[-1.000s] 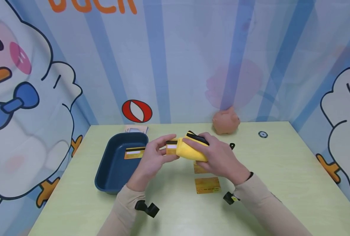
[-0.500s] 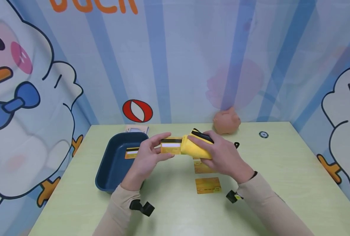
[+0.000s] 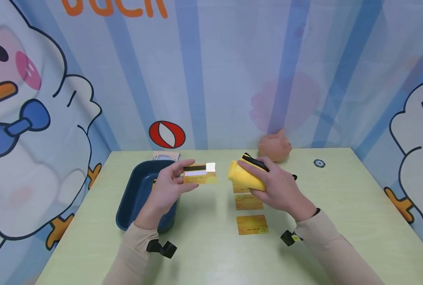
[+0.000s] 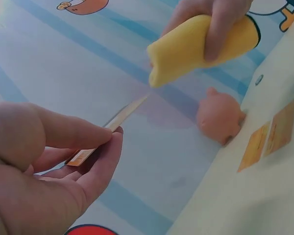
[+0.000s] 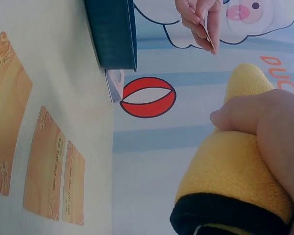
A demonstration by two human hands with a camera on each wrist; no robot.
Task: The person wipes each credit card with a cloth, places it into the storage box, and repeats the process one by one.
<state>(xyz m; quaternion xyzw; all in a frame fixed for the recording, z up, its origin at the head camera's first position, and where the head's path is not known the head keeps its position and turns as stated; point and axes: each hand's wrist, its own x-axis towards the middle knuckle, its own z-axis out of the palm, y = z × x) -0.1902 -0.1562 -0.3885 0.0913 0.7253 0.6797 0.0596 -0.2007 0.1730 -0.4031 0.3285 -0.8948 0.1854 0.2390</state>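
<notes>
My left hand (image 3: pixel 163 196) pinches a gold bank card (image 3: pixel 199 174) between thumb and fingers, its dark stripe and white strip facing me in the head view. Seen from the left wrist, that card (image 4: pixel 122 117) shows nearly edge-on. A folded yellow fleece cloth (image 3: pixel 245 176) with black trim is gripped in my right hand (image 3: pixel 281 190), thumb laid across it. A gap separates card and cloth. Below the cloth, three more gold cards lie in a column on the table, the nearest card (image 3: pixel 252 225) in full view and the farthest (image 3: pixel 241 187) partly covered by the cloth.
Left of the cards stands a dark blue tray (image 3: pixel 124 213), its inside partly hidden by my left hand. Behind it lies a banknote-like paper (image 3: pixel 166 155). A pink piggy bank (image 3: pixel 275 147) and a round chip (image 3: pixel 319 163) sit at the back right, before a printed curtain (image 3: pixel 222 79).
The card has come out of the cloth, moving left with my left hand. My right hand has shifted right with the cloth, uncovering more of the cards on the table.
</notes>
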